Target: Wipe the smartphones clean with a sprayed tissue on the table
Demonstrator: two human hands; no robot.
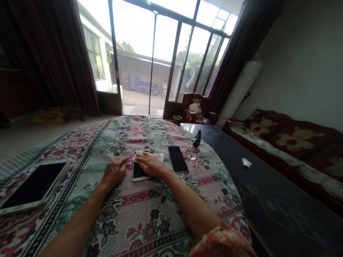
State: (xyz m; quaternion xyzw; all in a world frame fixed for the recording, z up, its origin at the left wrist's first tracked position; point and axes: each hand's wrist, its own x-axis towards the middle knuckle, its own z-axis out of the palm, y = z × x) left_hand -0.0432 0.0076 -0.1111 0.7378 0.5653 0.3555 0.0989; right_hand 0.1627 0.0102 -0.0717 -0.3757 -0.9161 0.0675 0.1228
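A white-framed smartphone (139, 172) with a dark screen lies on the patterned tablecloth (150, 221). My right hand (150, 165) rests over its upper part, fingers pressed on a white cloth or tissue (160, 156) that sticks out to the right. At the phone's upper left edge is my left hand (115, 171), its fingers curled and the fingertips against that edge; the grip itself is partly hidden. To the right of my right hand lies a black smartphone (178, 158). Beyond it stands a small clear bottle (192, 152) with a black spray top.
A white tablet (36, 184) lies at the left of the round table. On the right, a dark low table (268, 192) carries a crumpled white tissue (247, 163). Past it stands a red wooden sofa (292, 142). Glass doors (136, 64) and dark curtains are at the back.
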